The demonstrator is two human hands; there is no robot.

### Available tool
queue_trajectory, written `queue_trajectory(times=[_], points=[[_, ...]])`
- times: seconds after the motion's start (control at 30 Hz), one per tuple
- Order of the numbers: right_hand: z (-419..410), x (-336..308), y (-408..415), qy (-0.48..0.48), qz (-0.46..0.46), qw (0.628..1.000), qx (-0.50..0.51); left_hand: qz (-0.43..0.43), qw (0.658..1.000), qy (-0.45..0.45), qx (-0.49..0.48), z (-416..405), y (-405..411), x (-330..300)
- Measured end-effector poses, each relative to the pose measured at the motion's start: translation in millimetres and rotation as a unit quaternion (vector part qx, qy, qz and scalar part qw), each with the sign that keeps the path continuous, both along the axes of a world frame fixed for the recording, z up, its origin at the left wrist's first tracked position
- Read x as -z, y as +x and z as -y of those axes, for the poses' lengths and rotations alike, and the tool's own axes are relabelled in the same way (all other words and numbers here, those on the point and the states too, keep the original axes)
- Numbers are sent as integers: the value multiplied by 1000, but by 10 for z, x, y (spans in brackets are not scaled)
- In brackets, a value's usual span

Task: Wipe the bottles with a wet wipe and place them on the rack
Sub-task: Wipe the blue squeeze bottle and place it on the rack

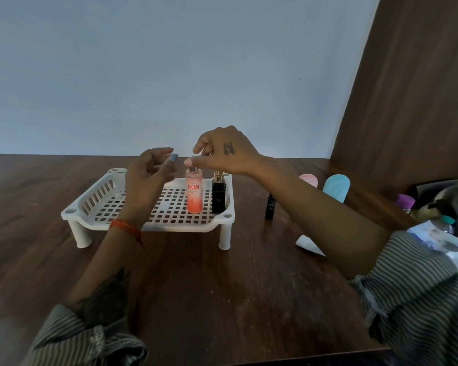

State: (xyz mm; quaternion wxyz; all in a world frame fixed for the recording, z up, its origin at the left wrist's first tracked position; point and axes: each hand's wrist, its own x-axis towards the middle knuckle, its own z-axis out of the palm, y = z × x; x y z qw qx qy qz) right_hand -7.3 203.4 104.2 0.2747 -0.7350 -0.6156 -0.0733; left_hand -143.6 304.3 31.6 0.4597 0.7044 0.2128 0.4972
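We see a dark wooden table (222, 286) bearing a white slotted rack (95, 204) on short legs. On the rack's right part stand two bottles upright, just beside each other: a pink bottle (194, 194) (its label reads ENGAGE) and a black bottle (219, 196) with a gold top. Our right hand (228, 151) hovers over the pink bottle, fingertips pinching something small and pale above its neck. Our left hand (151, 175) hangs beside it, loosely curled, holding nothing.
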Motion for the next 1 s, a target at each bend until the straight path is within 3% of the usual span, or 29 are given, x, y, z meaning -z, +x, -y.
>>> queue_trajectory(times=[0.2,0.33,0.6,0.7,0.83,1.0], points=[[396,-83,135,67,-30,997,21,86,987,120,-65,352,-1,-330],[775,-91,304,123,-53,990,43,70,983,171,2,820,219,-527],[1603,204,913,247,-88,953,151,-4,977,156,142,1415,755,-185],[1825,413,1194,210,-98,950,211,-43,981,115,148,1456,855,79],[1931,688,1402,84,-128,960,236,-123,971,154,139,1450,875,301],[1885,853,1445,71,-136,965,214,-138,966,163,145,1448,885,320]])
